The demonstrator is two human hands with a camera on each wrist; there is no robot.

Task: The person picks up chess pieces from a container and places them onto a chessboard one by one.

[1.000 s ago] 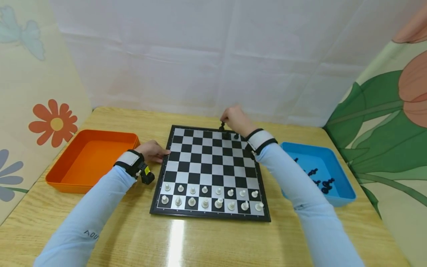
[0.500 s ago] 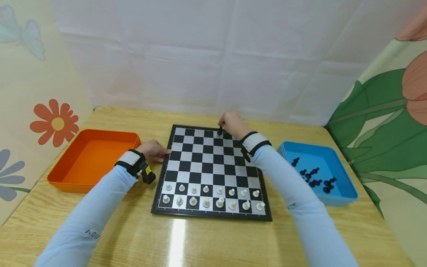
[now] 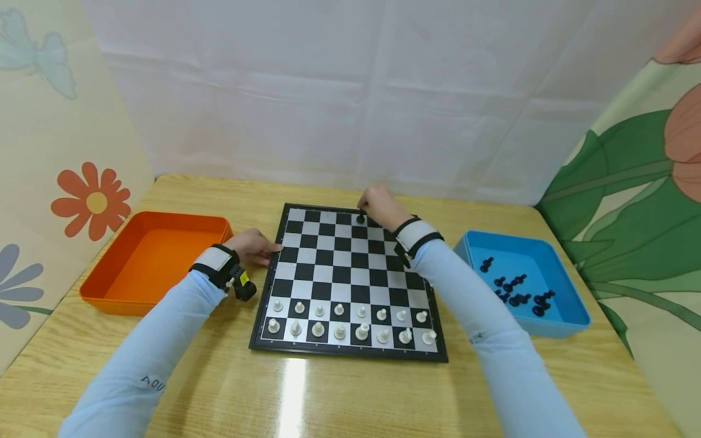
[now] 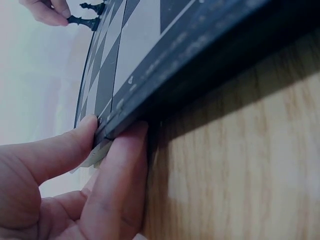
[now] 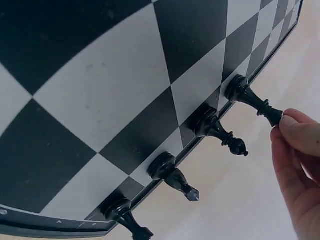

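Faintly, pale letters that look like "AOU" show on the left sleeve (image 3: 149, 382), cut off by its fold; small marks along the chessboard (image 3: 348, 281) border are too blurred to read. Much of the far row is hidden behind the right hand (image 3: 380, 205) in the head view, but the right wrist view shows four black pieces on the back rank. The fingertips (image 5: 295, 127) pinch the top of one, a slim black piece (image 5: 252, 100) with a round base, standing on its square at the far edge. The left hand (image 3: 251, 246) grips the board's left rim, thumb (image 4: 47, 152) on top, fingers beneath. White pieces (image 3: 339, 321) fill the two near rows. Loose black pieces (image 3: 517, 294) lie in the blue tray (image 3: 569, 301); an orange tray (image 3: 148, 258) sits left.
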